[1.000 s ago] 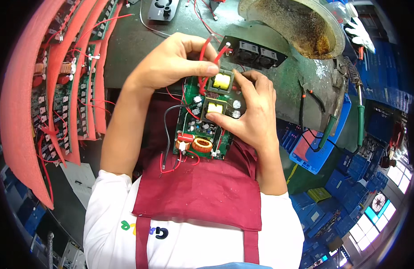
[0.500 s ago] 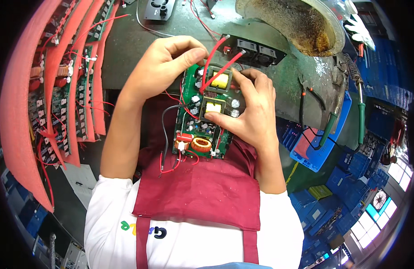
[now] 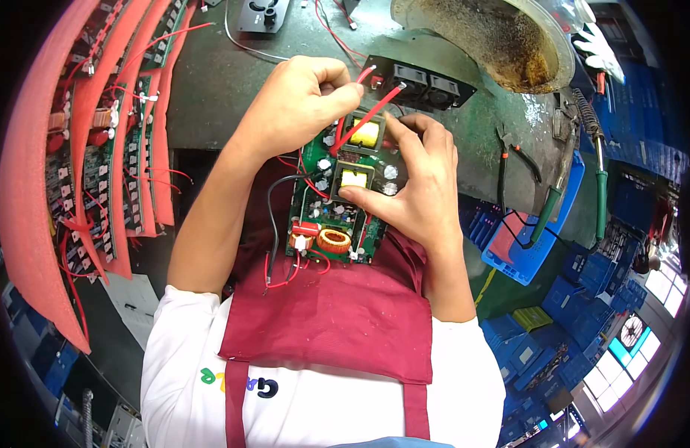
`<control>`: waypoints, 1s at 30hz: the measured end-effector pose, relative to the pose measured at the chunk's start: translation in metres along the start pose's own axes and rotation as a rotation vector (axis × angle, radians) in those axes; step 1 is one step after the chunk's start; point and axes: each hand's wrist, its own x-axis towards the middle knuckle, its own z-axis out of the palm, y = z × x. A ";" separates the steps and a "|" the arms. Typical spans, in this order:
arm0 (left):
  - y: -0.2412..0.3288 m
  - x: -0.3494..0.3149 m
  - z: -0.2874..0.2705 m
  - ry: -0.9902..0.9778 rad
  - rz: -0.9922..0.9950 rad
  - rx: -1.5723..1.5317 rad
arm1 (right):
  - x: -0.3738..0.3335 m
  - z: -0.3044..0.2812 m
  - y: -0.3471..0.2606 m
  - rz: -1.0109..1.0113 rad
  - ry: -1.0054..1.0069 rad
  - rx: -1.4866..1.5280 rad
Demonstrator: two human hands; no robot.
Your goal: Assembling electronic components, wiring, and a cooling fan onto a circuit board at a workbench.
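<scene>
A green circuit board (image 3: 311, 213) is tilted at the bench edge, in front of my apron. My right hand (image 3: 423, 175) grips its right side, thumb on the lower yellow-wrapped transformer (image 3: 354, 178), fingers behind the far right edge. Over the board's far left corner, my left hand (image 3: 296, 104) is closed with thumb and forefinger pinching a thick red wire (image 3: 366, 73), whose tip sticks out beyond them. A second red wire (image 3: 371, 118) slants up to the right across the upper transformer (image 3: 365, 133). A copper-wound ring coil (image 3: 334, 240) and a black wire (image 3: 274, 213) are at the near end.
Boards between pink foam sheets (image 3: 31, 187) stand at the left. Beyond the board lies a black panel with two fans (image 3: 427, 86). Orange-handled cutters (image 3: 520, 157), a green-handled soldering iron (image 3: 602, 201), a blue tray (image 3: 528, 257) and a stained basin (image 3: 502, 41) are to the right.
My left hand has moved right from the board's far left corner and closed on the upper thick red wire. My right hand and the board have barely moved.
</scene>
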 end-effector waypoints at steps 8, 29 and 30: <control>-0.009 -0.003 -0.005 -0.142 0.024 -0.282 | 0.001 0.003 0.002 -0.009 0.010 0.003; 0.000 -0.042 -0.005 0.128 0.010 -0.327 | -0.001 0.006 0.002 -0.004 0.012 0.008; -0.004 -0.037 -0.004 0.128 0.009 -0.328 | -0.001 0.006 0.003 -0.004 0.011 0.008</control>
